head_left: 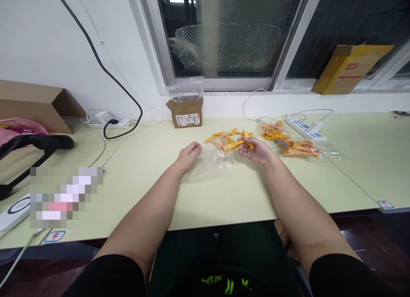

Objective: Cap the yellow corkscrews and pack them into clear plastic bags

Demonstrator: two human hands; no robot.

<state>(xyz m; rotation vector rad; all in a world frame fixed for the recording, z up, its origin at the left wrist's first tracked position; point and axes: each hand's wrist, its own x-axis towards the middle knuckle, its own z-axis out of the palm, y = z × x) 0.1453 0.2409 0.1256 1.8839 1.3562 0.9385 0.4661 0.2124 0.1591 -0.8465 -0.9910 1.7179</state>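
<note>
My right hand [254, 151] is closed around a yellow plastic piece [247, 136] above the table. My left hand [188, 155] pinches the edge of a clear plastic bag [211, 162] lying on the pale green table. Several other yellow pieces [224, 141] lie at the far end of that bag, some partly under its film. Right of my right hand are two more clear bags with yellow and orange pieces, one farther back [273, 129] and one nearer [301, 148].
A small open cardboard box [187, 113] stands by the wall. Power strips [306, 129] with cables lie at both sides. At left are a larger box [28, 102], a black strap-like object [41, 149] and a white device [16, 211]. The table's front edge [224, 225] runs before me.
</note>
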